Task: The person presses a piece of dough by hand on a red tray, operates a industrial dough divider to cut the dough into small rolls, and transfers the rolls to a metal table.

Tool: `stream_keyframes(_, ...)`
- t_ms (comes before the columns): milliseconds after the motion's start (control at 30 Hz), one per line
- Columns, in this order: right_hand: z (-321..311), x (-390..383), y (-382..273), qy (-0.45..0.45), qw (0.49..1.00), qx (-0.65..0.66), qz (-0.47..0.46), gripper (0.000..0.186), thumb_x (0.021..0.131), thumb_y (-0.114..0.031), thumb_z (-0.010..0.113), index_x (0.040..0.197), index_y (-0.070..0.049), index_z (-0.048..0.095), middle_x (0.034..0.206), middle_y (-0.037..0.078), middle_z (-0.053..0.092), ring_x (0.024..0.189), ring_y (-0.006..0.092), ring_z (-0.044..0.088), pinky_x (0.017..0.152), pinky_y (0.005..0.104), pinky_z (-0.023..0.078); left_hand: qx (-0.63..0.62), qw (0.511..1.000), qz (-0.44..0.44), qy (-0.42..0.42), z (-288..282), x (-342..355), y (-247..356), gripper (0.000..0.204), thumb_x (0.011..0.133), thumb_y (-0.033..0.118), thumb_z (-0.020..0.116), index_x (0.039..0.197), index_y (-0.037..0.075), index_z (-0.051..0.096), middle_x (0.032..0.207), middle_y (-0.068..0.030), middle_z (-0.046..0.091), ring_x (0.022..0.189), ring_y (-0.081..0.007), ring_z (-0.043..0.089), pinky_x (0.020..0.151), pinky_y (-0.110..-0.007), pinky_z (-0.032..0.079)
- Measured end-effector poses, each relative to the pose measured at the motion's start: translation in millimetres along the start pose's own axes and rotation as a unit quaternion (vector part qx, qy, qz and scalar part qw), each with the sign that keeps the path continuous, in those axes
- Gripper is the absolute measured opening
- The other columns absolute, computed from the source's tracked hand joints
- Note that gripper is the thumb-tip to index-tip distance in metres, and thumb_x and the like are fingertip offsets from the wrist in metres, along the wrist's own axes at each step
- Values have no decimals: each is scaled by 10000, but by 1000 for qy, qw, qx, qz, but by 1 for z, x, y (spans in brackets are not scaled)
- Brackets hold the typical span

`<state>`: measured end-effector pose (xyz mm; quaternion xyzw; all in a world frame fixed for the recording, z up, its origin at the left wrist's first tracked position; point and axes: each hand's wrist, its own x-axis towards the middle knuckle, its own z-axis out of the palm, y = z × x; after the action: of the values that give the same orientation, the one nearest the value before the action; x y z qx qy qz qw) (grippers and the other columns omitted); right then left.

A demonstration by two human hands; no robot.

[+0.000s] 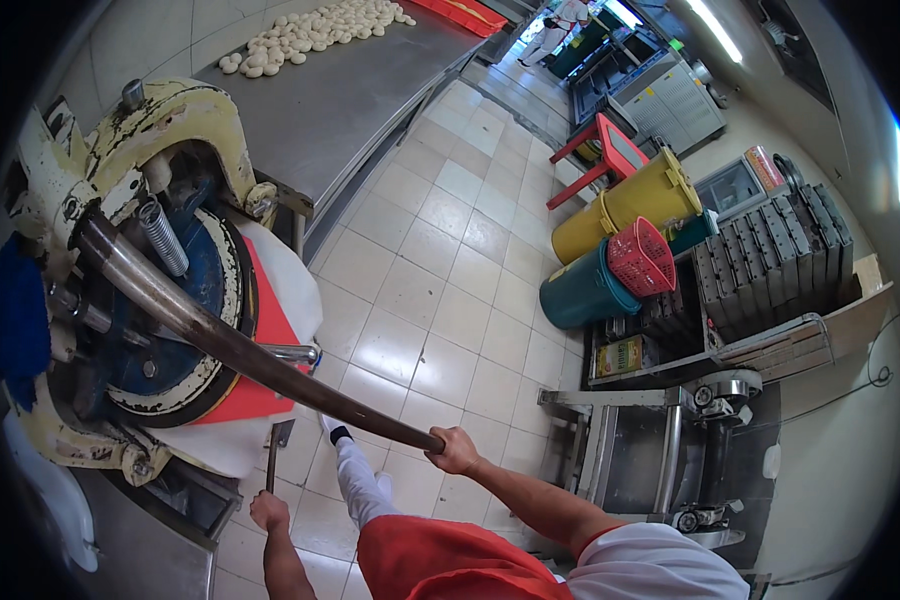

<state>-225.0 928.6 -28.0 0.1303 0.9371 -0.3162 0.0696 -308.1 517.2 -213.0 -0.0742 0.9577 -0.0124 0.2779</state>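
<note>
My right hand (455,450) is closed around the tip of a long, curved metal lever (255,352). That lever runs up and left to a cream-painted press machine (205,112) with chipped paint. Its round blue head (195,300) has a coil spring (164,238) above it. Under the head lie a red sheet (270,330) and a white plate (288,275). Lower down, my left hand (270,510) is wrapped round a thinner metal handle (273,460) at the machine's near side. A short shiny rod (292,353) sticks out beneath the lever.
Many pale dough balls (300,42) lie on a steel table (355,110) beyond the machine. Yellow bins (655,190), a green bin (585,285), a red basket (640,257) and stacked dark pans (760,255) stand right. A roller machine (670,450) is nearby; another person (558,32) stands far off.
</note>
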Motion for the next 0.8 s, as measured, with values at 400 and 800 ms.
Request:
stream_keyframes(400,-1,1,-3,-7,1000,0,10,211,711,-187,692,748,-71,520,625,164,577,631,406,589,578,477,471,6,1000,-5,1,-2,-1,1,87,752,103,671,824,68,703,887,-139,712,845,-298,706,754,-382,574)
stream_keyframes(800,-1,1,-2,-8,1000,1,15,199,713,-187,692,750,-72,533,634,161,585,635,402,591,581,472,473,-13,1000,-15,-5,-7,-1,4,82,748,85,679,814,54,715,906,-167,712,866,-316,705,763,-389,578)
